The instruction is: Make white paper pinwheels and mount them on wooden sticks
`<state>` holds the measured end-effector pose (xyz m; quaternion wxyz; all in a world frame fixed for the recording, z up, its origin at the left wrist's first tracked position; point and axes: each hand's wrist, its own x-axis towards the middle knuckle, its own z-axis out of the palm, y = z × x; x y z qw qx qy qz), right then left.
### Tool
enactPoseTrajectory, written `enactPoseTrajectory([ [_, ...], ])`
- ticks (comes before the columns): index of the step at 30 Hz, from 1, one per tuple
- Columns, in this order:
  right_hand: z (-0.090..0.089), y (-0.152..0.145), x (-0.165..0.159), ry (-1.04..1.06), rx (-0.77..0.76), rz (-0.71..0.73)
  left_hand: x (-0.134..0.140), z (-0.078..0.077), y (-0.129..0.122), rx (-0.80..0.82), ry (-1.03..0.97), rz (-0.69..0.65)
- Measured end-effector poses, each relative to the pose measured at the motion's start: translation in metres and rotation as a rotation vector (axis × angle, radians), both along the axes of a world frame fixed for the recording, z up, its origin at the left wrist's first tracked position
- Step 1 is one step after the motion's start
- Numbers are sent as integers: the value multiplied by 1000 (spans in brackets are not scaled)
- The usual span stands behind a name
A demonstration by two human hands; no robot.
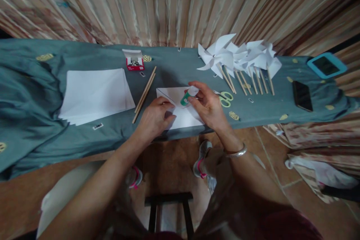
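Observation:
A green and white glue stick (186, 98) is tilted in my right hand (208, 105), its fingers and thumb closed round it. Beneath it lies a white sheet of paper (187, 118) with a dark line across its upper left corner. My left hand (158, 117) rests at the sheet's left side, with thumb and fingers apart. Just beyond my right hand are scissors (225, 99) with pale green handles; their blades are partly hidden behind that hand. Two wooden sticks (144, 95) lie left of the sheet.
A stack of white paper (95, 93) lies at left, near an open red box of small metal pieces (135, 62). Several paper pinwheels (222, 54) on sticks lie at back right. A phone (302, 96) and a blue-framed device (326, 65) are farther right on the green tablecloth (267, 114).

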<state>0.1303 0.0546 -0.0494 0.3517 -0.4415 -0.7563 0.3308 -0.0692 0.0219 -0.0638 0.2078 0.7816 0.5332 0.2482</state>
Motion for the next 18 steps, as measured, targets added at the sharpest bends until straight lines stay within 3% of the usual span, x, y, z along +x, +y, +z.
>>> enactPoseTrajectory([
  [9, 0, -5, -5, 25, -30, -67, 0, 1, -1, -10, -11, -2],
  [18, -2, -1, -5, -197, -32, -48, 6, 0, 1, 53, 79, -25],
])
